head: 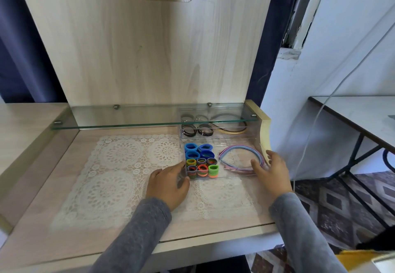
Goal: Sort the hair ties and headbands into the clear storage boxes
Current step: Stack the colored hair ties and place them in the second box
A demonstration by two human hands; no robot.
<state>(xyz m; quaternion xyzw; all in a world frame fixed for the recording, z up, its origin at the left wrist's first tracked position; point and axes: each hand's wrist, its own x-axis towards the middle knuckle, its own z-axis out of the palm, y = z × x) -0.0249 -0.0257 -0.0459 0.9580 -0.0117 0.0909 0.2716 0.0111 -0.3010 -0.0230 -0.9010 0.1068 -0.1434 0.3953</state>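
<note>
A clear storage box (235,175) sits on the shelf at the right. Its left part holds blue hair ties (198,151) and smaller multicoloured hair ties (202,168); its right part holds pastel headbands (237,148). Behind it, under the glass, a second clear box (215,137) holds black hair ties (197,131) and dark and tan headbands (233,131). My left hand (168,185) touches the near box's front left corner with relaxed fingers. My right hand (272,173) rests at its right end, thumb over the headbands, fingers against the right wall.
A white lace mat (119,165) covers the wooden shelf. A glass shelf (128,124) spans the back just above the far box. A cream side bracket (265,127) bounds the right. Further right stand a metal-legged table (363,114) and a hanging white cable (320,110).
</note>
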